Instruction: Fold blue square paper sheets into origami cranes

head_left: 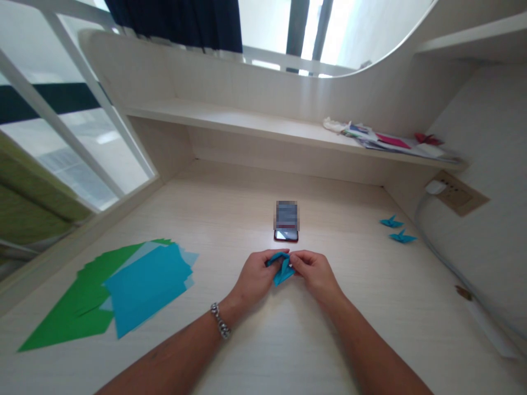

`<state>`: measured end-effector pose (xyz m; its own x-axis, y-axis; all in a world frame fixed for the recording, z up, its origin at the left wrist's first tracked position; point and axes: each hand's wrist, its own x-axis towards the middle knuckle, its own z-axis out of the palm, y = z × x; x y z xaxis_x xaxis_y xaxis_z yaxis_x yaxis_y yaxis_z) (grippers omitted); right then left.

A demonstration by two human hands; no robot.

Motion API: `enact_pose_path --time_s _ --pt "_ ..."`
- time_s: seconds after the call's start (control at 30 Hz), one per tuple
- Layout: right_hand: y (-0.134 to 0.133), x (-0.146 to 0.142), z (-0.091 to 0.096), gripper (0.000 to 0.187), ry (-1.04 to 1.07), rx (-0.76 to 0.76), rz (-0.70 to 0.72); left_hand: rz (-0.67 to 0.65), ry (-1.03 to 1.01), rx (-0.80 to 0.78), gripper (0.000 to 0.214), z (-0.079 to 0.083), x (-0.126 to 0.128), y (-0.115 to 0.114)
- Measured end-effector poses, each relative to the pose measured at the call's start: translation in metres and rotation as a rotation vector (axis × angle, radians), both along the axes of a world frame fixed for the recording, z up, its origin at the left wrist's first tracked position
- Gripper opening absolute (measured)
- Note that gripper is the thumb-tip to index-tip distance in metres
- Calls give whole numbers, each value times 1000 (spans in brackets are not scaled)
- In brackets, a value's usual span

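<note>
Between my two hands is a piece of folded blue origami paper [282, 272], partly opened, with creased flaps. My left hand [256, 272] is closed on its left side, the thumb tucked into a fold. With thumb and fingers, my right hand [315, 270] pinches its right edge. Part of the paper is hidden behind the fingers. Just beyond the hands lies a phone [286, 235], its screen blurred.
Sheets of blue paper [148, 288] overlap green paper [68, 318] on the left of the desk [230, 208]. Two folded blue paper birds, a rear one [391, 222] and a front one [402, 237], sit at right, near a cable [432, 249]. Papers [385, 140] lie on the shelf.
</note>
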<state>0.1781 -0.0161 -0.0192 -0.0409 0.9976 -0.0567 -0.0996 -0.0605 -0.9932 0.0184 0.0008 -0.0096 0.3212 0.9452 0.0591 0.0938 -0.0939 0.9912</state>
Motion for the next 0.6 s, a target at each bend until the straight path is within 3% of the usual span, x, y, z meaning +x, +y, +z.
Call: enact_pose_path --time_s 0.17,0.4,0.6 --pt "0 -3 2 23 -63 35 -25 -10 16 20 30 0 -1 0" --pt "-8 -8 4 20 -362 205 -125 -17 75 87 29 1 0 0" --pt "-12 -9 9 17 -595 291 -188 -67 40 50 29 1 2 -1"
